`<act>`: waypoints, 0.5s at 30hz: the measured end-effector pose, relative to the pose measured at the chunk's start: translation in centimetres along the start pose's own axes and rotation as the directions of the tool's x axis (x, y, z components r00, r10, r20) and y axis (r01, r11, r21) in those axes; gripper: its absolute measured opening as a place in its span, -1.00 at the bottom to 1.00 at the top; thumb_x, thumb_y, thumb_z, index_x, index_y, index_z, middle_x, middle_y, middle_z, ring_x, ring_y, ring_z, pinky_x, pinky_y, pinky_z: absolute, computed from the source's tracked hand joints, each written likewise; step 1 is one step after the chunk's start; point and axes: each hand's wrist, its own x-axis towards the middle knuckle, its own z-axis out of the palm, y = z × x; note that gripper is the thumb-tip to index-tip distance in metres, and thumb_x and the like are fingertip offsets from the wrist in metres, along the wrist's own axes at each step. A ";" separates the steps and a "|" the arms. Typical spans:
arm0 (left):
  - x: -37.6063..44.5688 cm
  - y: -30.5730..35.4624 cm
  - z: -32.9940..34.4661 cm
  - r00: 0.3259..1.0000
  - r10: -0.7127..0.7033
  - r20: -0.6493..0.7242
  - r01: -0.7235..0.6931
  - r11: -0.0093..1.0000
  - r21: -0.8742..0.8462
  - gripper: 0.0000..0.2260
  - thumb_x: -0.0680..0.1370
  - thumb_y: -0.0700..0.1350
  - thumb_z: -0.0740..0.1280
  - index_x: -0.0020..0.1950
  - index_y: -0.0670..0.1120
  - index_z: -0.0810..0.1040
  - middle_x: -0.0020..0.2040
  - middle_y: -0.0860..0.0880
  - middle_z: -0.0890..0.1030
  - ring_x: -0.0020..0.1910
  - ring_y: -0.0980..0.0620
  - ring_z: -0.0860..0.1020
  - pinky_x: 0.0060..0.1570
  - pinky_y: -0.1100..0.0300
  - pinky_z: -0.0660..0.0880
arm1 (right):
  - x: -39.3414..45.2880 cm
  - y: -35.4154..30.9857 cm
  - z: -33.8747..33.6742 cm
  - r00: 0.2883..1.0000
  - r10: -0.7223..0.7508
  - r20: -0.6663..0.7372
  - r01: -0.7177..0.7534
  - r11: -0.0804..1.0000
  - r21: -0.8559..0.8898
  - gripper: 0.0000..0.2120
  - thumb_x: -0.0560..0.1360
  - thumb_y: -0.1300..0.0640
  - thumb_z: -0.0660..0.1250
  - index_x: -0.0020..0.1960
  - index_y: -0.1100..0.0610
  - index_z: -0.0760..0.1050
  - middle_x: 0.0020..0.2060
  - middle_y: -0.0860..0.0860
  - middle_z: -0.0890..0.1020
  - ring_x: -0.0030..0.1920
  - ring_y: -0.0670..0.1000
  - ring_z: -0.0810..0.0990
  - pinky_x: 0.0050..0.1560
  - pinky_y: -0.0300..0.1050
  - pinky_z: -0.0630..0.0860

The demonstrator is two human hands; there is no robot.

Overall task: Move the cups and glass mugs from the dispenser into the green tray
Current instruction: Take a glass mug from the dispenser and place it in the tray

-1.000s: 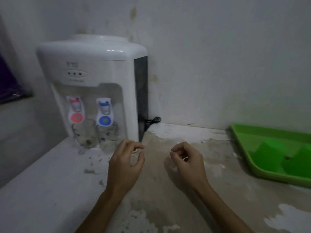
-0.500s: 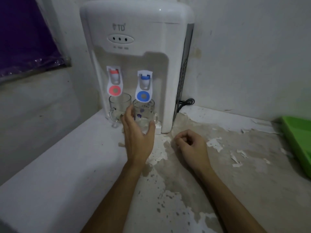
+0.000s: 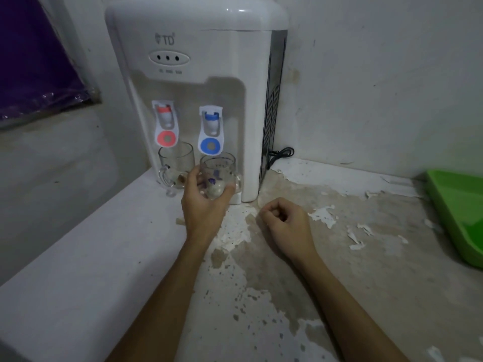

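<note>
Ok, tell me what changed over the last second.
The left hand reached forward from the counter to the dispenser and closed around the glass mug under the blue tap. The view also shifted closer and leftward, so only an edge of the green tray shows. The right hand stayed loosely curled on the counter, and the glass mug under the red tap stayed put.

Both forearms are bare, with no sleeve showing up to the frame's lower edge. The left hand (image 3: 205, 205) and right hand (image 3: 286, 224) wear no gloves. No rings, watch or bands show on them.
</note>
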 end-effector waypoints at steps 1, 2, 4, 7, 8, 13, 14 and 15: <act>-0.1 0.0 -0.1 1.000 -0.001 0.020 0.001 1.000 -0.013 -0.36 0.32 0.09 0.60 0.37 0.13 0.49 0.11 0.24 0.62 0.04 0.42 0.58 -0.08 0.48 0.54 | 0.0 0.0 0.1 1.000 0.000 0.000 0.000 1.000 0.015 -0.90 0.46 0.26 0.37 -0.20 0.16 0.64 -0.39 -0.03 0.59 -0.41 -0.19 0.47 -0.38 -0.34 0.45; -0.4 0.2 -0.2 0.999 -0.001 0.050 0.002 1.000 -0.023 -0.39 0.30 0.11 0.59 0.33 0.12 0.52 0.09 0.23 0.63 0.04 0.41 0.58 -0.07 0.45 0.56 | 0.0 0.1 0.0 1.000 0.002 -0.001 -0.002 0.999 0.038 -0.90 0.46 0.27 0.37 -0.20 0.17 0.64 -0.40 -0.04 0.58 -0.42 -0.19 0.47 -0.38 -0.36 0.44; -0.9 0.2 -0.3 0.992 -0.005 0.129 0.010 0.999 -0.040 -0.44 0.28 0.11 0.56 0.27 0.14 0.57 0.09 0.14 0.68 0.10 0.22 0.64 0.07 0.23 0.64 | -0.1 0.1 -0.4 1.000 0.014 -0.008 -0.013 0.996 0.090 -0.89 0.47 0.26 0.37 -0.20 0.17 0.64 -0.41 -0.05 0.58 -0.41 -0.18 0.48 -0.38 -0.36 0.45; -1.9 0.6 -0.4 0.969 0.061 0.240 -0.052 0.998 -0.043 -0.48 0.30 0.03 0.57 0.25 0.13 0.58 0.07 0.12 0.71 0.09 0.10 0.68 0.06 0.11 0.67 | 0.1 0.2 -0.6 0.999 0.028 -0.019 -0.025 0.986 0.162 -0.88 0.47 0.26 0.37 -0.21 0.16 0.65 -0.39 0.06 0.62 -0.38 -0.14 0.52 -0.35 -0.33 0.47; -2.3 0.8 -0.4 0.959 0.091 0.268 -0.083 0.996 -0.040 -0.48 0.31 0.02 0.58 0.25 0.13 0.58 0.08 0.14 0.71 0.08 0.14 0.68 0.02 0.16 0.67 | 0.2 0.1 -0.6 0.999 0.048 -0.021 -0.043 0.977 0.210 -0.88 0.47 0.26 0.38 -0.22 0.17 0.64 -0.38 0.09 0.63 -0.36 -0.11 0.54 -0.33 -0.29 0.49; -4.6 1.9 1.2 0.939 0.135 0.316 -0.111 0.989 -0.093 -0.36 0.29 0.04 0.61 0.35 0.13 0.54 0.21 0.14 0.68 0.17 0.10 0.68 0.07 0.18 0.65 | 0.4 -0.8 -1.9 0.970 0.180 0.164 -0.238 0.839 0.490 -0.76 0.60 0.04 0.31 -0.09 0.20 0.62 -0.23 0.24 0.60 -0.29 0.14 0.53 -0.31 -0.04 0.45; -5.0 2.2 1.9 0.938 0.154 0.312 -0.126 0.986 -0.106 -0.36 0.29 0.05 0.61 0.35 0.16 0.53 0.22 0.15 0.68 0.18 0.11 0.68 0.09 0.20 0.64 | 0.4 -1.1 -2.7 0.947 0.211 0.242 -0.306 0.822 0.481 -0.66 0.60 -0.07 0.26 -0.02 0.18 0.64 -0.20 0.22 0.63 -0.32 0.11 0.56 -0.33 -0.10 0.47; -5.3 2.5 2.6 0.936 0.179 0.304 -0.150 0.982 -0.118 -0.37 0.30 0.06 0.62 0.34 0.21 0.53 0.21 0.17 0.68 0.18 0.12 0.68 0.08 0.23 0.63 | 0.3 -1.4 -3.5 0.913 0.239 0.330 -0.377 0.805 0.458 -0.56 0.59 -0.18 0.21 0.04 0.14 0.68 -0.17 0.17 0.68 -0.33 0.04 0.62 -0.32 -0.13 0.52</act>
